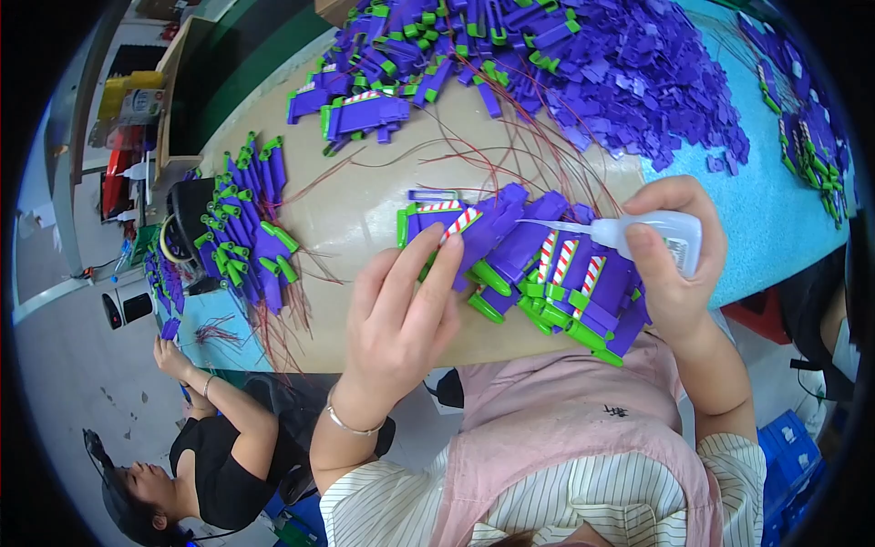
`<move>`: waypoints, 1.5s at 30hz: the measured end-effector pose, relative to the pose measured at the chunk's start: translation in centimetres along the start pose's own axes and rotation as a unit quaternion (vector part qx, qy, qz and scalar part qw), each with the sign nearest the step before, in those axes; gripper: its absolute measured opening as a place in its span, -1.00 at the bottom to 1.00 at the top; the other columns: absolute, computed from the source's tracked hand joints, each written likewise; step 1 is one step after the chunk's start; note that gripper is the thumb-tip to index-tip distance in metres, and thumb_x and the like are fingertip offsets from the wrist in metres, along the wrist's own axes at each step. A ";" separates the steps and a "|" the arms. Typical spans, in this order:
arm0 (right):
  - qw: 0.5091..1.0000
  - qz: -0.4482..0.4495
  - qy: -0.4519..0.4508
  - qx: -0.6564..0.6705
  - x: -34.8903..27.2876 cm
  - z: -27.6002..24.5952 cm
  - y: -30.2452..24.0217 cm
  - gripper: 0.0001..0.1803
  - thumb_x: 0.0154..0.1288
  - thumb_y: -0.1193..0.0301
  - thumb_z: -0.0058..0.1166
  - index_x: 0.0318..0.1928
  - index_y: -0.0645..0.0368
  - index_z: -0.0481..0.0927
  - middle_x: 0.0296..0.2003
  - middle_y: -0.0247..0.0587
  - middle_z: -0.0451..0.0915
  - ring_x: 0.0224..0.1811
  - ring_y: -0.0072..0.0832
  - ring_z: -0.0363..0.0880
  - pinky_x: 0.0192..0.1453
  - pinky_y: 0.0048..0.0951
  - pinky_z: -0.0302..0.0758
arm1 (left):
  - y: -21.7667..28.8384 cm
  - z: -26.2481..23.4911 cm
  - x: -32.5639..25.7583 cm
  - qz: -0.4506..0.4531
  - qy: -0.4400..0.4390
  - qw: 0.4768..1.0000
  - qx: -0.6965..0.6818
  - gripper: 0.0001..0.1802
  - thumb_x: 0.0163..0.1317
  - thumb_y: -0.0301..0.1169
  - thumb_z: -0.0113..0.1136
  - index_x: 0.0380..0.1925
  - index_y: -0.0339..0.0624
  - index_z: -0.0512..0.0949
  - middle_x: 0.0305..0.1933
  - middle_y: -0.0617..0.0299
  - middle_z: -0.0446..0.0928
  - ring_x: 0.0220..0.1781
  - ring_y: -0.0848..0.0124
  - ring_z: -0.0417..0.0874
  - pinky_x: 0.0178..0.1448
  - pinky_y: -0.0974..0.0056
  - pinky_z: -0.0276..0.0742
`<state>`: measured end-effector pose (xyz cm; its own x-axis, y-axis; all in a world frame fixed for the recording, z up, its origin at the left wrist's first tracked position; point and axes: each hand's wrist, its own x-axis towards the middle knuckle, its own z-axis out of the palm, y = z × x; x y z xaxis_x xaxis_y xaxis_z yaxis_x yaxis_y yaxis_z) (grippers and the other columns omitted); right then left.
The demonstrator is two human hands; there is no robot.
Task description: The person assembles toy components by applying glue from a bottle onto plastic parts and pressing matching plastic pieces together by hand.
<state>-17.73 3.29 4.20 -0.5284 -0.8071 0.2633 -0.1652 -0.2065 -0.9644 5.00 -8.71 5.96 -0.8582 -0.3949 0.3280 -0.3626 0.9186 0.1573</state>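
My left hand [394, 319] reaches over the table with its fingers pressed on a purple plastic part [499, 211] that bears a red-and-white striped strip [461, 224]. A small white squeeze bottle [684, 239] is gripped in my right hand [679, 299]. Its long thin nozzle [556, 224] points left, with the tip close to that part. Below the nozzle lie several similar purple parts [597, 314] with green ends and striped strips. My left thumb is mostly hidden behind the fingers.
Loose purple pieces [638, 82] form a big heap at the far side. Thin red and dark wires [492, 164] trail across the tabletop [351, 214]. More purple-green parts [246, 219] are piled at left, by a black round object [190, 219]. A co-worker [219, 438] sits at lower left.
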 end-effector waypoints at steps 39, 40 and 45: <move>0.998 0.057 0.010 0.027 1.1 1.3 0.1 -0.84 0.26 0.52 0.27 -0.21 0.24 0.56 -0.34 -0.35 0.61 -0.34 -0.71 0.55 -0.28 -0.66 0.46 | -1.2 -0.4 1.4 -0.057 -0.013 0.998 -0.028 -0.51 -0.01 -0.48 0.40 0.01 -0.26 0.59 -0.02 0.08 0.58 -0.20 0.19 0.57 -0.12 0.17 0.54; 0.998 0.058 0.011 0.027 1.0 1.3 0.1 -0.84 0.26 0.52 0.27 -0.21 0.24 0.56 -0.34 -0.35 0.61 -0.34 -0.71 0.55 -0.28 -0.66 0.46 | -0.9 -0.3 1.2 -0.049 -0.015 0.998 -0.025 -0.50 -0.02 -0.48 0.40 0.01 -0.26 0.59 -0.02 0.08 0.58 -0.20 0.20 0.57 -0.13 0.18 0.53; 0.998 0.051 -0.018 0.011 0.8 1.7 0.2 -0.81 0.20 0.53 0.33 -0.22 0.23 0.57 -0.34 -0.35 0.62 -0.35 -0.71 0.55 -0.30 -0.66 0.46 | -0.6 -0.1 1.0 -0.040 -0.020 0.999 -0.023 -0.49 -0.04 -0.50 0.40 0.01 -0.27 0.59 -0.03 0.09 0.57 -0.25 0.23 0.56 -0.17 0.19 0.53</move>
<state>-16.82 1.67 4.23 -0.5105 -0.8444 0.1625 -0.0929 -0.1338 -0.9866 4.36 -9.66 6.34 -0.8413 -0.4658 0.2744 -0.4149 0.8817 0.2248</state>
